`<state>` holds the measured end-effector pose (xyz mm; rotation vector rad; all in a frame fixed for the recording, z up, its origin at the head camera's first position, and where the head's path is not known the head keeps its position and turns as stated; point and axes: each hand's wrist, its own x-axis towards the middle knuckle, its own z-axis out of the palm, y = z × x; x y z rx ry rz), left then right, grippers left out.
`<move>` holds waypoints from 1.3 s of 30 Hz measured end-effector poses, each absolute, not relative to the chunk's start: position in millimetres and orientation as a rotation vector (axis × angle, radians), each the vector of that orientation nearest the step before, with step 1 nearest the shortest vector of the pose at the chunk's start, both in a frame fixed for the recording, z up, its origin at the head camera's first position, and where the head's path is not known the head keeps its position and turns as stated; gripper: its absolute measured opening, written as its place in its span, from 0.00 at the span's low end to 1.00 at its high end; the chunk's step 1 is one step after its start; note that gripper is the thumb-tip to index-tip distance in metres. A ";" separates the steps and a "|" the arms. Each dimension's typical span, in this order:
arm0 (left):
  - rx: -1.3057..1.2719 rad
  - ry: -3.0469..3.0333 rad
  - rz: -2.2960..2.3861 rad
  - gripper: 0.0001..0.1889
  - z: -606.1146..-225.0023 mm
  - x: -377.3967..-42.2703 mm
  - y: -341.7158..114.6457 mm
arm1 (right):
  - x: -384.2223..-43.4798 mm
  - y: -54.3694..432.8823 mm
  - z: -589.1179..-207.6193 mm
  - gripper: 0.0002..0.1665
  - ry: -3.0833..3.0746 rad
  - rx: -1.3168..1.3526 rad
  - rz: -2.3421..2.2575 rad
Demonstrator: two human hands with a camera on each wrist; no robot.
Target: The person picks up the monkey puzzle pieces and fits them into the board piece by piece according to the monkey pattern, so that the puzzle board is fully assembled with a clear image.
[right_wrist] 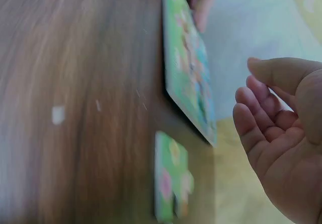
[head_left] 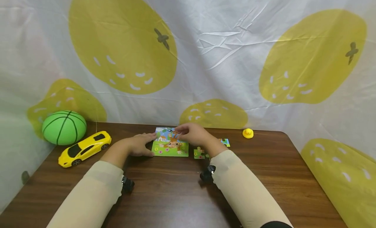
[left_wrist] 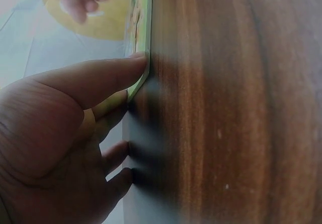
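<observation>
A jigsaw puzzle board [head_left: 168, 151] with a cartoon monkey, a house and flowers lies flat near the table's back edge. At its left side is my left hand [head_left: 138, 144], fingers spread, thumb [left_wrist: 115, 75] touching the near left corner and forefinger along the left edge farther back. Above the board's right part hovers my right hand [head_left: 194, 135], loosely bent, with nothing between thumb and fingertips in the right wrist view. Just right of the board lies a loose green puzzle piece [head_left: 198, 153]. Another piece [head_left: 225, 142] shows beyond my right wrist, and one more is partly hidden by the forearm.
A green ball [head_left: 64, 128] and a yellow toy car [head_left: 85, 149] stand at the table's left. A small yellow rubber duck [head_left: 248, 133] sits at the back right. Behind the wooden table [head_left: 164, 195] hangs a white curtain [head_left: 220, 74] with yellow fruit shapes.
</observation>
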<state>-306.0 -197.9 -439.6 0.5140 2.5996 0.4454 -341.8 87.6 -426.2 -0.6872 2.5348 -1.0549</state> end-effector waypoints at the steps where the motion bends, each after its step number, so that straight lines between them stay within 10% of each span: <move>1: 0.517 2.602 0.443 0.47 -440.0 -306.3 -197.8 | -340.7 92.9 -424.2 0.27 2.533 -0.699 -1.079; 39: 0.483 2.597 0.433 0.46 -438.6 -304.4 -193.4 | -326.3 274.7 -444.5 0.28 2.727 -0.390 -1.150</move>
